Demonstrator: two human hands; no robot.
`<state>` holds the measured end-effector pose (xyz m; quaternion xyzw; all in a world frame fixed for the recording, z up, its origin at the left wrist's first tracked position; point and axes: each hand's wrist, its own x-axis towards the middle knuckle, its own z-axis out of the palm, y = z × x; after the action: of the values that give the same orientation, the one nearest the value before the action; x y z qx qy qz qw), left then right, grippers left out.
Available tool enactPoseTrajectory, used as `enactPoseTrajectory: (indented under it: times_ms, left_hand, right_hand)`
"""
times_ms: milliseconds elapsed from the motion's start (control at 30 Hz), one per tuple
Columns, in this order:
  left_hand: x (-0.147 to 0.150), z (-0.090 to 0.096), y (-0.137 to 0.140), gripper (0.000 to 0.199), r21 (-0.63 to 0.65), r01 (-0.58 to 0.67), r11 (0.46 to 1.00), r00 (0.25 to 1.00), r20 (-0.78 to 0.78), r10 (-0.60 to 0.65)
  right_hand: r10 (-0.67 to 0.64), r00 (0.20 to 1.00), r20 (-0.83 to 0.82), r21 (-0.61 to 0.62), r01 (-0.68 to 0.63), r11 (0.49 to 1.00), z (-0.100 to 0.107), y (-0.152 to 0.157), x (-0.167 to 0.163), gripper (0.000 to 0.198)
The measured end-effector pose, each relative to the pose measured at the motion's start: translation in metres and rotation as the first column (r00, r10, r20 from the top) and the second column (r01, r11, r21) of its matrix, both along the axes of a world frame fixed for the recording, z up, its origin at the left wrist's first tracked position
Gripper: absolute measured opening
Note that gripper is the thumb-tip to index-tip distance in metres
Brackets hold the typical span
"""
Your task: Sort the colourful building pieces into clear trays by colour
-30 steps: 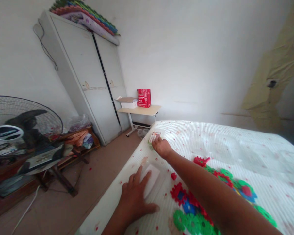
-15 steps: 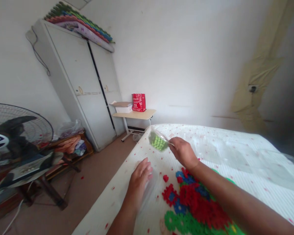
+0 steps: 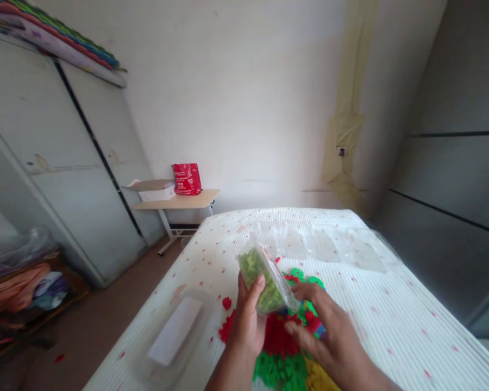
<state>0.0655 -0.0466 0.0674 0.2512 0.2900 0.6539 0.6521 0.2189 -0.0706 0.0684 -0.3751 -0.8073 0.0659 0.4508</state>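
My left hand [image 3: 248, 317] grips a clear plastic box [image 3: 287, 290], tilted above the table, with light green pieces [image 3: 255, 269] inside. Its thumb presses on the near side. At the box's right edge is my right hand [image 3: 332, 331], its fingers apart; whether a fingertip touches the edge I cannot tell. Beneath both hands lies a pile of flat notched plastic pieces: red ones [image 3: 283, 336], green ones [image 3: 281, 372] and yellow ones [image 3: 320, 378]. The hands partly cover this pile. Left of it rests a clear shallow tray [image 3: 207, 304] with a white card [image 3: 177, 331] in it.
Several clear plastic containers [image 3: 295, 244] stand in a row at the back right of the white patterned tablecloth [image 3: 411, 304]. Beyond the table's far left corner, a small desk [image 3: 187, 201] bears a red bag [image 3: 186, 179] and a white box [image 3: 157, 193]. A grey cabinet [image 3: 452, 179] flanks the right.
The view has swung right. The box of green pieces has come nearer and is now in my left hand, which was lower beside the tray. My right hand has let go of it.
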Motion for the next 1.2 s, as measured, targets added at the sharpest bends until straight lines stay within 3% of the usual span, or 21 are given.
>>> enactPoseTrajectory:
  times_ms: [233,400,500,633,733,867,1033,1200]
  left_hand:
    - [0.005,-0.004,-0.007,0.068,0.132,-0.053,0.99,0.962,-0.258,0.086]
    - [0.002,-0.001,-0.008,0.07,0.123,-0.022,0.992,0.97,-0.238,0.051]
    - [0.001,0.001,-0.008,0.073,0.096,0.005,0.995,0.983,-0.183,0.012]
    - [-0.002,-0.001,-0.007,0.075,0.053,0.001,0.999,0.988,-0.152,0.007]
    - [-0.003,0.0,-0.008,0.078,0.054,0.014,0.998,0.984,-0.175,-0.005]
    - [-0.003,0.007,-0.01,0.082,0.09,0.031,0.995,0.969,-0.246,-0.008]
    - [-0.001,0.012,-0.012,0.088,0.089,0.067,0.994,0.942,-0.334,-0.034]
    - [-0.001,0.011,-0.01,0.094,0.055,0.058,0.997,0.911,-0.412,-0.031]
  right_hand:
    - [0.092,0.989,-0.117,-0.021,-0.095,0.995,0.004,-0.009,0.008,0.007]
    - [0.132,0.959,-0.25,-0.167,-0.177,0.97,0.008,-0.008,0.012,0.007]
    - [0.078,0.958,-0.277,-0.237,-0.147,0.96,0.007,-0.005,0.016,0.008]
    - [-0.029,0.976,-0.217,-0.182,-0.011,0.983,0.002,0.0,0.02,0.003]
    - [-0.108,0.976,-0.189,-0.167,0.076,0.983,-0.001,0.004,0.025,0.006]
    - [-0.214,0.942,-0.259,-0.264,0.144,0.954,-0.004,0.012,0.034,0.011]
    - [-0.262,0.882,-0.391,-0.388,0.1,0.916,-0.008,0.02,0.042,0.019]
    - [-0.268,0.846,-0.461,-0.436,0.047,0.899,-0.009,0.022,0.046,0.016]
